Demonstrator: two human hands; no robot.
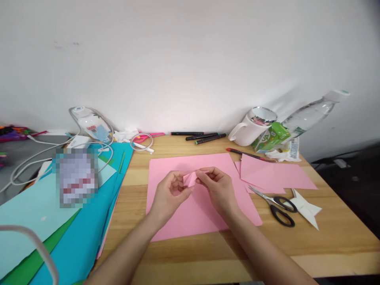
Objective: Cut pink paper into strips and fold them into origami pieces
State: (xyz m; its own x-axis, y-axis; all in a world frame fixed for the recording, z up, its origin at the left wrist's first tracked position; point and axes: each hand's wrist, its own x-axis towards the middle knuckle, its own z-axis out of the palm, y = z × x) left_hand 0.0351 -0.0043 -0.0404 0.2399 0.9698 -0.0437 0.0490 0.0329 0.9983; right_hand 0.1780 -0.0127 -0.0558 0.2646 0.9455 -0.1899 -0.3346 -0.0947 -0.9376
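Observation:
Between both hands is a small folded piece of pink paper, held above a large pink sheet. My left hand pinches its left side between thumb and fingers. On the right, my right hand grips the paper's upper right part, thumb pressed against the forefinger. The fingers cover part of the folds. Scissors with black handles lie to the right of the pink sheet, beside a white folded paper star.
Cut pink paper lies right of the sheet. Behind stand a white mug, a green carton and a tilted clear bottle. Black markers line the wall. Blue paper, cables and a white bottle occupy the left.

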